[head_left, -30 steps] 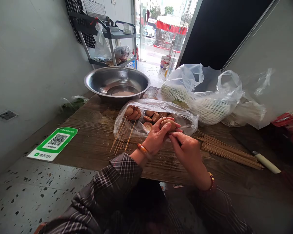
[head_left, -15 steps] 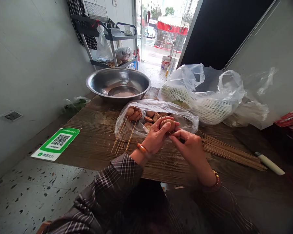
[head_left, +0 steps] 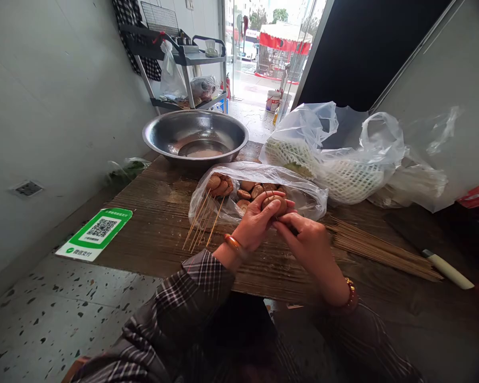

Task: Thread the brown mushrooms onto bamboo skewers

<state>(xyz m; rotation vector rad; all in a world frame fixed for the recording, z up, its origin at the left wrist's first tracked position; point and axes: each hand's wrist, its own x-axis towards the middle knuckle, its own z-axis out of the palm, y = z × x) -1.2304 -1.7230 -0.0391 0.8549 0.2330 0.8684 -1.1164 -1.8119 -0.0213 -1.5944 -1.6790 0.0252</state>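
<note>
My left hand [head_left: 255,222] is closed around a brown mushroom cap [head_left: 276,205] above the front of an open clear plastic bag [head_left: 305,198]. A thin stick shows at the cap's upper edge. My right hand [head_left: 308,236] pinches at the cap's lower edge, on what looks like a bamboo skewer mostly hidden by the fingers. Behind my hands, several loose mushrooms [head_left: 244,194] lie in the bag. At its left side, skewered mushrooms [head_left: 219,185] rest with their bamboo skewers [head_left: 199,221] pointing toward me.
A wide steel basin [head_left: 153,139] stands behind the bag. To the right lie a bundle of bamboo skewers [head_left: 383,250] and a knife [head_left: 448,268]. Plastic bags with net-wrapped produce [head_left: 353,178] sit at the back right. A green QR-code card [head_left: 74,240] lies at the left edge.
The view has shifted slightly. My right hand's fingertips have moved a little left along the mushroom's lower edge; my left hand keeps its hold on the cap.
</note>
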